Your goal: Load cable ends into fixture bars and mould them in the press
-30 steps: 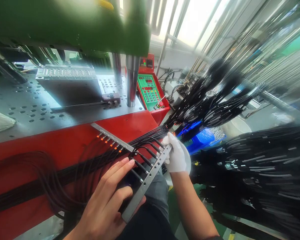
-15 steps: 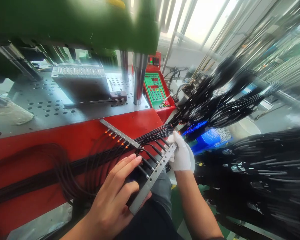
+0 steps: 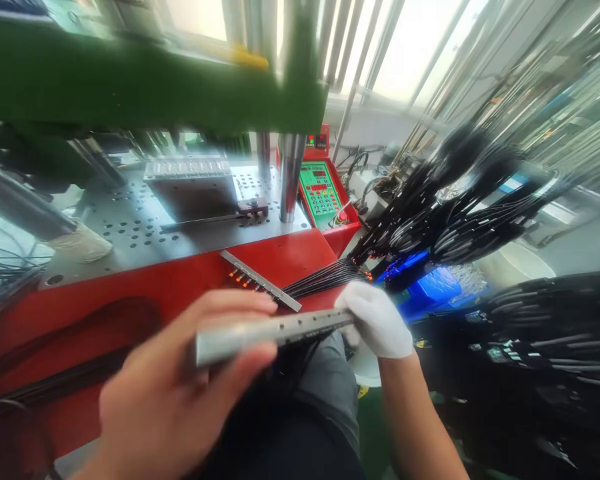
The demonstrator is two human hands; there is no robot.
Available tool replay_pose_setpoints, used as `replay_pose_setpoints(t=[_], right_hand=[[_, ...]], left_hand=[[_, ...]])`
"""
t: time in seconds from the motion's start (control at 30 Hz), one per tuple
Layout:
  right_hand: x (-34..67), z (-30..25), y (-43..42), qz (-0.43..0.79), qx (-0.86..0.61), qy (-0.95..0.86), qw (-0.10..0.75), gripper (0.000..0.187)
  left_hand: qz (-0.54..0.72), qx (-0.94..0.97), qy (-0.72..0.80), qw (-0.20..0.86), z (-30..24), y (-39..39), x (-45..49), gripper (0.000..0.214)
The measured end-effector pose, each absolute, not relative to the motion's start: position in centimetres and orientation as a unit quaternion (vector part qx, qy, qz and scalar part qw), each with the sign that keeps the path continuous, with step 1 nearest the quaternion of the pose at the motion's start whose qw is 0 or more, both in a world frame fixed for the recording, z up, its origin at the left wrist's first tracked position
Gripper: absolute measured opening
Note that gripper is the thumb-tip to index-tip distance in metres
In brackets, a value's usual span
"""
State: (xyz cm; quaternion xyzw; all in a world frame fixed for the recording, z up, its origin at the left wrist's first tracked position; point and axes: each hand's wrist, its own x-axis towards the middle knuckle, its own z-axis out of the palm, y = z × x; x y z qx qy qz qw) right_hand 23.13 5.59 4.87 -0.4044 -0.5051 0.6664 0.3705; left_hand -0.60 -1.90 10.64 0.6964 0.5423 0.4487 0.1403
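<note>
Gripping the bar [image 3: 290, 330] near either end, likely for balance, the left hand [image 3: 160, 387] and gloved right hand [image 3: 380, 323] hold it above the lap [image 3: 330, 383], near a strip [image 3: 285, 299] on the red ledge [image 3: 295, 255].

The red table [image 3: 300, 253] over there carries a slim metal bar [image 3: 261, 281], lying slantwise with orange-tipped pieces along one edge. Black cables [image 3: 325, 277] run off beside the bar's right half, and more dark cables [image 3: 80, 340], blurred, stretch across the left. Behind, a grey plate [image 3: 215, 237] full of holes bears a metal block [image 3: 195, 193] and small dark bracket [image 3: 253, 207].
</note>
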Motion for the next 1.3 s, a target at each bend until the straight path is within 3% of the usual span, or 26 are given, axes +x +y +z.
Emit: replay_pose_setpoints(t=[0.07,0.13,0.27,0.37,0.57,0.7,0.9,1.07,1.3], right_hand=[[22.1,6.3,4.9,0.624,-0.423,-0.594,0.280,0.020],[20.6,7.1,4.3,0.576,-0.440,-0.638,0.261,0.027],[18.2,6.3,4.4,0.582,-0.475,-0.557,0.354,0.031],[17.6,4.7,5.6,0.602,-0.475,-0.479,0.427,0.037],[17.8,4.0,6.5,0.532,-0.484,-0.527,0.452,0.038],[17.7,4.5,6.4,0.577,-0.477,-0.503,0.432,0.039],[16.4,3.9,6.2,0.648,-0.475,-0.426,0.416,0.049],[16.0,3.4,5.8,0.647,-0.462,-0.411,0.446,0.051],[16.2,4.9,5.7,0.721,-0.446,-0.368,0.381,0.055]], left_hand=[[0.444,0.617,0.622,0.188,12.0,0.3,-0.5,0.021],[0.452,0.567,0.627,0.285,12.2,2.4,-0.3,0.033],[0.481,0.452,0.542,0.520,9.6,3.2,1.2,0.045],[0.414,0.429,0.529,0.604,7.2,1.2,2.4,0.046],[0.381,0.426,0.493,0.656,6.5,0.0,1.6,0.042],[0.373,0.437,0.480,0.664,6.8,0.4,1.0,0.028],[0.390,0.409,0.529,0.633,5.7,0.0,2.6,0.045],[0.397,0.362,0.504,0.676,6.3,0.0,2.3,0.039],[0.410,0.322,0.490,0.699,6.9,-0.7,1.9,0.035]])
